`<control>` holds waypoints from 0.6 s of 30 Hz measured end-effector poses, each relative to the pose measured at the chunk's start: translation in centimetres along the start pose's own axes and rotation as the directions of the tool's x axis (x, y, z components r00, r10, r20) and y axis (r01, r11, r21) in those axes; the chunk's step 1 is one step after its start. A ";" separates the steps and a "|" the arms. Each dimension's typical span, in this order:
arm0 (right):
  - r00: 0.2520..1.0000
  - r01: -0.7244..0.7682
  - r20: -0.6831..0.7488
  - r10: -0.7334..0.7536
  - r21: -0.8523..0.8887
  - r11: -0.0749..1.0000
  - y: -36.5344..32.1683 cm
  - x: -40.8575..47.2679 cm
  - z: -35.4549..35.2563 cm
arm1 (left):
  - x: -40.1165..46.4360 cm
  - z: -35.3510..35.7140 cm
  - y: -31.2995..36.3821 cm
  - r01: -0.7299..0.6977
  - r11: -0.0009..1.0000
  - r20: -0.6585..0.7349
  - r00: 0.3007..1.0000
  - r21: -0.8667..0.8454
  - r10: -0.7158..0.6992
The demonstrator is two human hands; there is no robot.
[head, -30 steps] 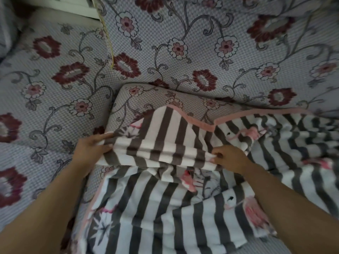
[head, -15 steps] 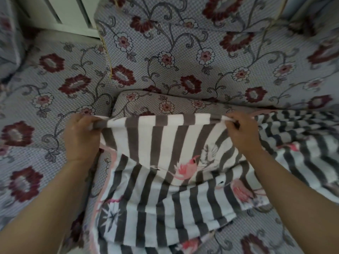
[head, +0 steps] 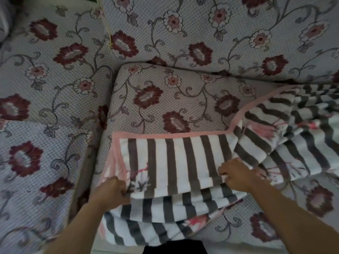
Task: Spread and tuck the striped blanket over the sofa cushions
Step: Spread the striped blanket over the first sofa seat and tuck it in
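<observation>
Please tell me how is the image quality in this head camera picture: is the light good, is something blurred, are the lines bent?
Head view: light is dim and flat, with no glare; the wide lens bends the floral sofa cushion outward toward the edges; the striped blanket is fairly sharp at centre, while the left hand, the right hand and the frame's lower corners look soft.

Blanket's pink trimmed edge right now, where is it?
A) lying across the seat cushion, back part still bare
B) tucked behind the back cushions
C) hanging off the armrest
A: the pink trim of the striped blanket crosses the seat cushion, floral fabric bare behind it.
</observation>
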State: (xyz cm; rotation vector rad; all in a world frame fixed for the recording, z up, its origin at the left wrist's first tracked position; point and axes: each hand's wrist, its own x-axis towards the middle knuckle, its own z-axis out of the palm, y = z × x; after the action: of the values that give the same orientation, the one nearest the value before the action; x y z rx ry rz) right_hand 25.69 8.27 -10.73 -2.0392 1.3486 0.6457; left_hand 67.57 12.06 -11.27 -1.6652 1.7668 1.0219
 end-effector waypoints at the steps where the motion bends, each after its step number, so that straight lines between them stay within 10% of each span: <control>1: 1.000 -0.013 0.024 0.013 -0.008 1.000 -0.2 0.3 0.5 | 0.2 0.5 0.2 0.020 0.998 0.030 0.999 -0.053 -0.019; 6: 0.988 -0.023 -0.149 0.038 0.098 0.995 -0.8 3.1 0.5 | 2.8 -0.6 1.2 -0.058 0.843 -0.524 0.805 -0.535 -0.278; 11: 1.000 0.019 -0.027 -0.016 0.092 0.996 -3.0 4.8 0.4 | 7.1 -3.0 1.5 0.094 0.556 -0.271 0.798 -0.826 -0.538; 18: 0.995 0.091 0.046 -0.093 0.032 0.995 -3.4 4.0 2.0 | 6.4 -4.7 0.5 0.071 0.694 -0.516 0.616 -0.717 -0.596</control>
State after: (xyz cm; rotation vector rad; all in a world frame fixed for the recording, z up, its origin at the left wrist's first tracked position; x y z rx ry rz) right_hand 30.19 8.20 -14.12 -2.0358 1.2225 0.6256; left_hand 66.88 4.37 -13.42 -3.0888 1.3852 0.8602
